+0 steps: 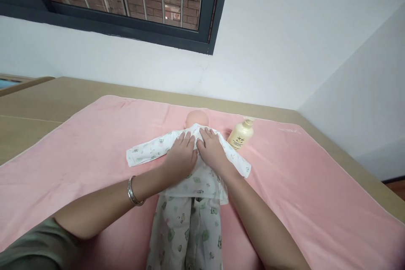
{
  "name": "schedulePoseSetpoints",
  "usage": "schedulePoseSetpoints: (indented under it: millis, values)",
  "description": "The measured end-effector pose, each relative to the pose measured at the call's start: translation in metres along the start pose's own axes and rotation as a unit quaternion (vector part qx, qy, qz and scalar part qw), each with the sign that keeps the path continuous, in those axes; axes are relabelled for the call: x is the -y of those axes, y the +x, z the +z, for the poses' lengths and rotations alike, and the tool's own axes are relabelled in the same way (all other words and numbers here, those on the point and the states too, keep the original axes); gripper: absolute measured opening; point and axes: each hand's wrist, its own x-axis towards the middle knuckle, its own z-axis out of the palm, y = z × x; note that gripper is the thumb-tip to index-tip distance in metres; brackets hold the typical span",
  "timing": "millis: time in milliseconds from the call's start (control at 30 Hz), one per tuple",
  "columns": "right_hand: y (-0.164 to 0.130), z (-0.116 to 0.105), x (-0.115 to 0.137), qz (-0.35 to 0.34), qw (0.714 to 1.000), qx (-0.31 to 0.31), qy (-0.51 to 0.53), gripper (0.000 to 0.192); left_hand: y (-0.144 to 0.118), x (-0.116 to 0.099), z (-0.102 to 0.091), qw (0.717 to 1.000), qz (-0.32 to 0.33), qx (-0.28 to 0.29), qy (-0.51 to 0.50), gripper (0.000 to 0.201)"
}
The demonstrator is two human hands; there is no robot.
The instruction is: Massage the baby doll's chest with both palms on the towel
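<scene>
White printed top (196,177) on doll (196,117); left hand (182,157), right hand (212,152): fingers flat, released; lying on pink towel (79,147)

The doll (190,177) lies on the towel (79,156); the bottle (241,135) lies at its two o'clock, beside the head.

table (38,101) | pink towel (95,135) | on towel: doll (190,177), bottle (241,135)

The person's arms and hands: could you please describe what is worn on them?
Both hands, left hand and right hand, are bare, with no gloves. A silver bangle circles the left wrist, and an olive-green sleeve covers the left upper arm. The right forearm is bare.
</scene>
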Motion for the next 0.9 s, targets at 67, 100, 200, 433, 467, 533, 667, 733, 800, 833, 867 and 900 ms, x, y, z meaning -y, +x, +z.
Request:
schedulePoseSetpoints:
  millis: [67, 100, 200, 433, 467, 533, 667, 733, 800, 833, 867, 900]
  values:
    - [0.002, 0.000, -0.002, 0.001, 1.000, 0.001, 0.000, 0.056, -0.001, -0.004, -0.004, 1.000, -0.014, 0.011, -0.015, 0.053]
    - [0.002, 0.000, -0.001, 0.004, 1.000, 0.002, -0.005, 0.056, 0.001, -0.004, -0.006, 0.999, -0.026, 0.023, -0.028, 0.053]
    - [-0.005, 0.001, 0.008, 0.020, 0.999, 0.003, -0.032, 0.056, 0.011, 0.005, -0.008, 0.990, -0.089, 0.069, -0.084, 0.055]
    - [-0.026, 0.006, 0.030, -0.007, 0.999, 0.005, -0.049, 0.056, 0.033, 0.031, 0.002, 0.981, -0.135, 0.046, -0.134, 0.052]
    - [-0.025, 0.006, 0.029, -0.010, 0.999, 0.007, -0.041, 0.055, 0.031, 0.030, 0.003, 0.984, -0.127, 0.036, -0.123, 0.051]
    - [-0.019, 0.004, 0.022, -0.008, 1.000, 0.012, -0.019, 0.055, 0.025, 0.024, 0.003, 0.991, -0.104, 0.019, -0.086, 0.052]
    - [-0.002, 0.000, 0.002, 0.033, 0.999, 0.013, 0.000, 0.064, 0.005, 0.005, 0.001, 0.999, -0.038, -0.015, -0.014, 0.051]
    - [0.003, -0.001, -0.004, 0.043, 0.999, 0.015, -0.004, 0.069, 0.000, -0.001, -0.001, 1.000, -0.022, -0.021, -0.008, 0.050]
    - [0.002, -0.001, -0.002, 0.039, 0.999, 0.013, -0.015, 0.067, 0.001, 0.000, -0.001, 0.999, -0.028, -0.011, -0.022, 0.050]
    - [-0.001, -0.002, 0.001, 0.038, 0.999, 0.009, -0.025, 0.064, 0.004, 0.003, -0.001, 0.999, -0.041, -0.002, -0.032, 0.050]
    - [-0.004, -0.002, 0.005, 0.039, 0.999, 0.005, -0.035, 0.061, 0.008, 0.008, 0.000, 0.997, -0.059, 0.010, -0.042, 0.051]
    - [-0.008, -0.002, 0.010, 0.040, 0.998, 0.004, -0.046, 0.059, 0.013, 0.013, 0.001, 0.995, -0.079, 0.023, -0.049, 0.052]
